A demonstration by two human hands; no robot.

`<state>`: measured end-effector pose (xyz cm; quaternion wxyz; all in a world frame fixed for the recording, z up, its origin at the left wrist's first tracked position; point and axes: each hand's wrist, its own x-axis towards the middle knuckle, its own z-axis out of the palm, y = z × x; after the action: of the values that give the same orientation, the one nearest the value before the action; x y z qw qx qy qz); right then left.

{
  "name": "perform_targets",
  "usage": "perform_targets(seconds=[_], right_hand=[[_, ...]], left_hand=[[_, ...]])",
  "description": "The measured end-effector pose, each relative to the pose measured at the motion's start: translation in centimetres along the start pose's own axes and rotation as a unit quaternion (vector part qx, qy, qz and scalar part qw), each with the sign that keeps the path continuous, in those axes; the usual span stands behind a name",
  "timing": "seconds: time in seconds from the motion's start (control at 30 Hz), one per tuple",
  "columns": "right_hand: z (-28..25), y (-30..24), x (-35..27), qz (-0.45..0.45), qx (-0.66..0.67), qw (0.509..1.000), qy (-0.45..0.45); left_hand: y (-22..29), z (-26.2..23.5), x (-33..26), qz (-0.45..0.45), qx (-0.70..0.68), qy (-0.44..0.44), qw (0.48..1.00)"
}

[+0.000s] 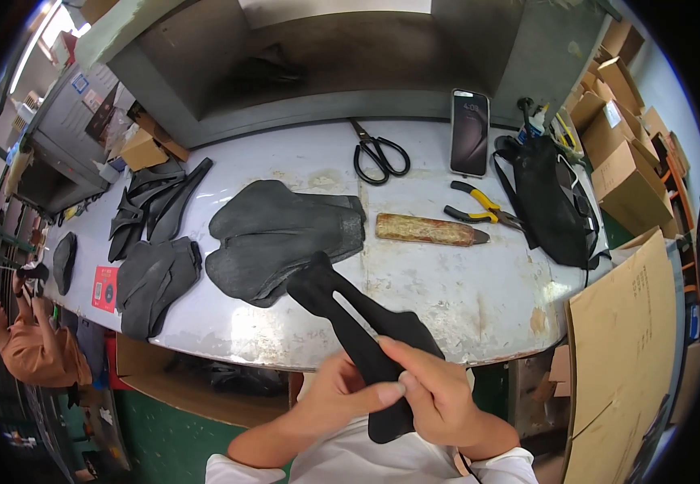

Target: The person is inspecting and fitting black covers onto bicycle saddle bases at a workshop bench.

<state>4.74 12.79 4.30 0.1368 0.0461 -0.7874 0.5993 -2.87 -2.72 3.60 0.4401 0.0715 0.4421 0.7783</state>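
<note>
- And here, front and centre, both hands are on the job: a black slotted cut piece (pixel 356 339) is held at the near edge of the bench (pixel 414 302), its rounded far end overlapping a dark stack in this view.
- The left hand (pixel 335 397) is closed in around the piece's left side, thumb laid across the top, fingers mostly hidden beneath.
- The right hand (pixel 438 399) pinches from the other side, thumb and bent fingers gathered on the material, almost meeting the left thumb.
- Just beyond lies that stack of dark grey cut pieces (pixel 285 234), broad and lobed, flat on the bench.
- Over to the left, a folded-looking pile (pixel 156 282) partly beside a red card (pixel 105 288), with narrower black strips (pixel 156 202) behind it.
- Now the tools: black-handled scissors (pixel 380 161) at the back, yellow-and-black pliers (pixel 483 210) to the right, and a worn wooden-handled tool (pixel 426 230) between stack and pliers.
- A phone (pixel 469 133) stands behind the pliers, a black bag (pixel 550 198) rests at the right end.
- Far left, another person in an orange-brown top (pixel 43 351) has raised arms.
</note>
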Motion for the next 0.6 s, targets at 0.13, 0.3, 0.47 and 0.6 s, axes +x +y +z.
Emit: perform_targets(seconds=[0.13,0.3,0.47,0.6], right_hand=[[-0.7,0.6,0.8,-0.008,-0.003,1.0,0.004],[-0.4,1.4,1.1,0.022,0.017,1.0,-0.012],[-1.0,2.4,1.4,-0.145,-0.226,0.955,0.127],[0.9,3.7,0.2,-0.086,0.073,0.959,0.26]], left_hand=[[-3.1,-2.3,-1.6,-0.195,-0.131,-0.109,0.966],[-3.2,-3.0,-1.0,0.055,0.243,-0.091,0.964],[-1.8,-3.2,-0.7,0.262,0.416,0.028,0.87],[-2.3,-1.8,-1.3,0.238,0.227,0.119,0.937]])
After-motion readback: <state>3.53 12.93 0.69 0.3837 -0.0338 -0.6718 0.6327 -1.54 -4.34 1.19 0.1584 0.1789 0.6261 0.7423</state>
